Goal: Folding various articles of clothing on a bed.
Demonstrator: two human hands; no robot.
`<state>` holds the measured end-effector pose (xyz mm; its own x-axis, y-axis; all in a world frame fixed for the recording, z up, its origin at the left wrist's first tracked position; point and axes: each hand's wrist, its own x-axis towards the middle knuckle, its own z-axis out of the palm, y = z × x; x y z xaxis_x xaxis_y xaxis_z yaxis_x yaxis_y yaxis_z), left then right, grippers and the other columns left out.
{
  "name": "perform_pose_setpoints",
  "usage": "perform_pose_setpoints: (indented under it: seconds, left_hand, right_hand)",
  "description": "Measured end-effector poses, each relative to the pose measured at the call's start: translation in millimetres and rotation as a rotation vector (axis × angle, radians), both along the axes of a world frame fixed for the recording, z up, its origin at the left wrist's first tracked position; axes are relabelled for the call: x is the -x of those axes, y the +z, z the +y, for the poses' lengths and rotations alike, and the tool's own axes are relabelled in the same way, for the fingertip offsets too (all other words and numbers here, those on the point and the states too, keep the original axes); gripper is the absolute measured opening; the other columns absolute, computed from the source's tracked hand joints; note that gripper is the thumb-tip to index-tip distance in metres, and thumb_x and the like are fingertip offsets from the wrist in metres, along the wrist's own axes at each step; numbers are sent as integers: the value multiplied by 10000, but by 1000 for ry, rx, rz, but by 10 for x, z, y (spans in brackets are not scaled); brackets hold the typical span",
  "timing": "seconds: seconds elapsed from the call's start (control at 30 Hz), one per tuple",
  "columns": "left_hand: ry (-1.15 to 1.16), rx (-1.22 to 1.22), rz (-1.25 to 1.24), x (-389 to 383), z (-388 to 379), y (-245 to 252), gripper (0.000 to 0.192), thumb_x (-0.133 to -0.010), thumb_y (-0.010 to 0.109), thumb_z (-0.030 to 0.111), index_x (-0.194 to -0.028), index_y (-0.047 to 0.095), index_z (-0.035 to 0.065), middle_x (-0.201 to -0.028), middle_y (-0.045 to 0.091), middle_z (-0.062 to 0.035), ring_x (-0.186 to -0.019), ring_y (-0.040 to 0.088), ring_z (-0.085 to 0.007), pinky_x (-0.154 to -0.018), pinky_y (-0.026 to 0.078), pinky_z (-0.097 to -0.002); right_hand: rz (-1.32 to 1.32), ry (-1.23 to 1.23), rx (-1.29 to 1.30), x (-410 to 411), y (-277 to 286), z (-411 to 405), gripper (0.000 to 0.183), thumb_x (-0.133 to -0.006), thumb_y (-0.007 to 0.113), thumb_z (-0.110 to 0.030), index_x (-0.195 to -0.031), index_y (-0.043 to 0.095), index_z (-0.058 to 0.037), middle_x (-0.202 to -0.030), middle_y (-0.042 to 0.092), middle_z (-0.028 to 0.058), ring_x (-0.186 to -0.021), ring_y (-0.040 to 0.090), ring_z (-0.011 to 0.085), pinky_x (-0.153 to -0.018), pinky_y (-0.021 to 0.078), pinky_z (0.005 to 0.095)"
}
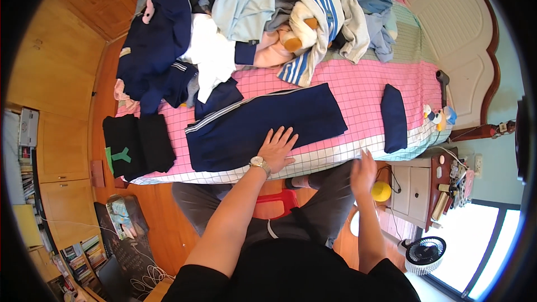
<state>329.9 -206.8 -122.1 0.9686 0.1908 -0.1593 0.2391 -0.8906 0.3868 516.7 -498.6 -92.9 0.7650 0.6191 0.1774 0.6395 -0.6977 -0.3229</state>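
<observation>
A pair of navy trousers with white side stripes [268, 126], folded lengthwise, lies flat across the near part of the bed. My left hand [277, 149], with a wristwatch on the wrist, rests on its near edge with the fingers spread. My right hand [364, 174] is off the bed's near edge, over my knee, blurred, and nothing shows in it. To the right lies a small folded navy garment [394, 118]. Folded black garments [139, 144], one with a green mark, sit at the left.
A large heap of mixed clothes [243, 12] covers the far side of the bed [361, 88]. Small plush toys [438, 117] lie near the headboard [457, 42]. A nightstand [413, 188] and a fan [426, 251] stand at the right, wooden cabinets [63, 147] at the left.
</observation>
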Motion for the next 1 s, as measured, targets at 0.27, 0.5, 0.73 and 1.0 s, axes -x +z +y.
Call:
perform_pose_setpoints:
  seconds: [0.27,0.5,0.73,1.0]
  left_hand:
    - [151,68,-404,83,536,351,594,-932,693,314,-1429,513,43,-1492,469,-225,-1335,491,-407,-1125,391,-489]
    - [345,-156,-15,594,2136,289,516,-971,599,448,-1258,633,21,-1212,672,-188,-1122,648,-363,-950,496,-508]
    - [555,-321,-406,432,1887,387,256,-947,600,187,-1096,675,-6,-1032,705,-197,-933,668,-397,-831,510,-493]
    - [98,-104,-386,-167,41,230,536,-932,674,275,-1427,559,104,-1541,430,-228,-1454,362,-423,-1189,269,-610]
  right_hand:
    - [212,148,387,116,-382,1552,965,-927,541,-684,-1641,201,-131,-1678,66,296,-1551,7,500,-1186,-13,706]
    - [318,124,478,133,-304,1641,1005,-922,482,-749,-1659,135,-160,-1706,-15,239,-1570,-82,436,-1191,-87,675]
    - [324,114,457,89,-371,1588,994,-921,475,-755,-1656,156,-167,-1703,3,245,-1569,-70,443,-1189,-77,683]
    - [169,114,30,131,-377,1435,1001,-855,711,-566,-1617,258,-101,-1650,138,324,-1539,107,484,-1206,85,651]
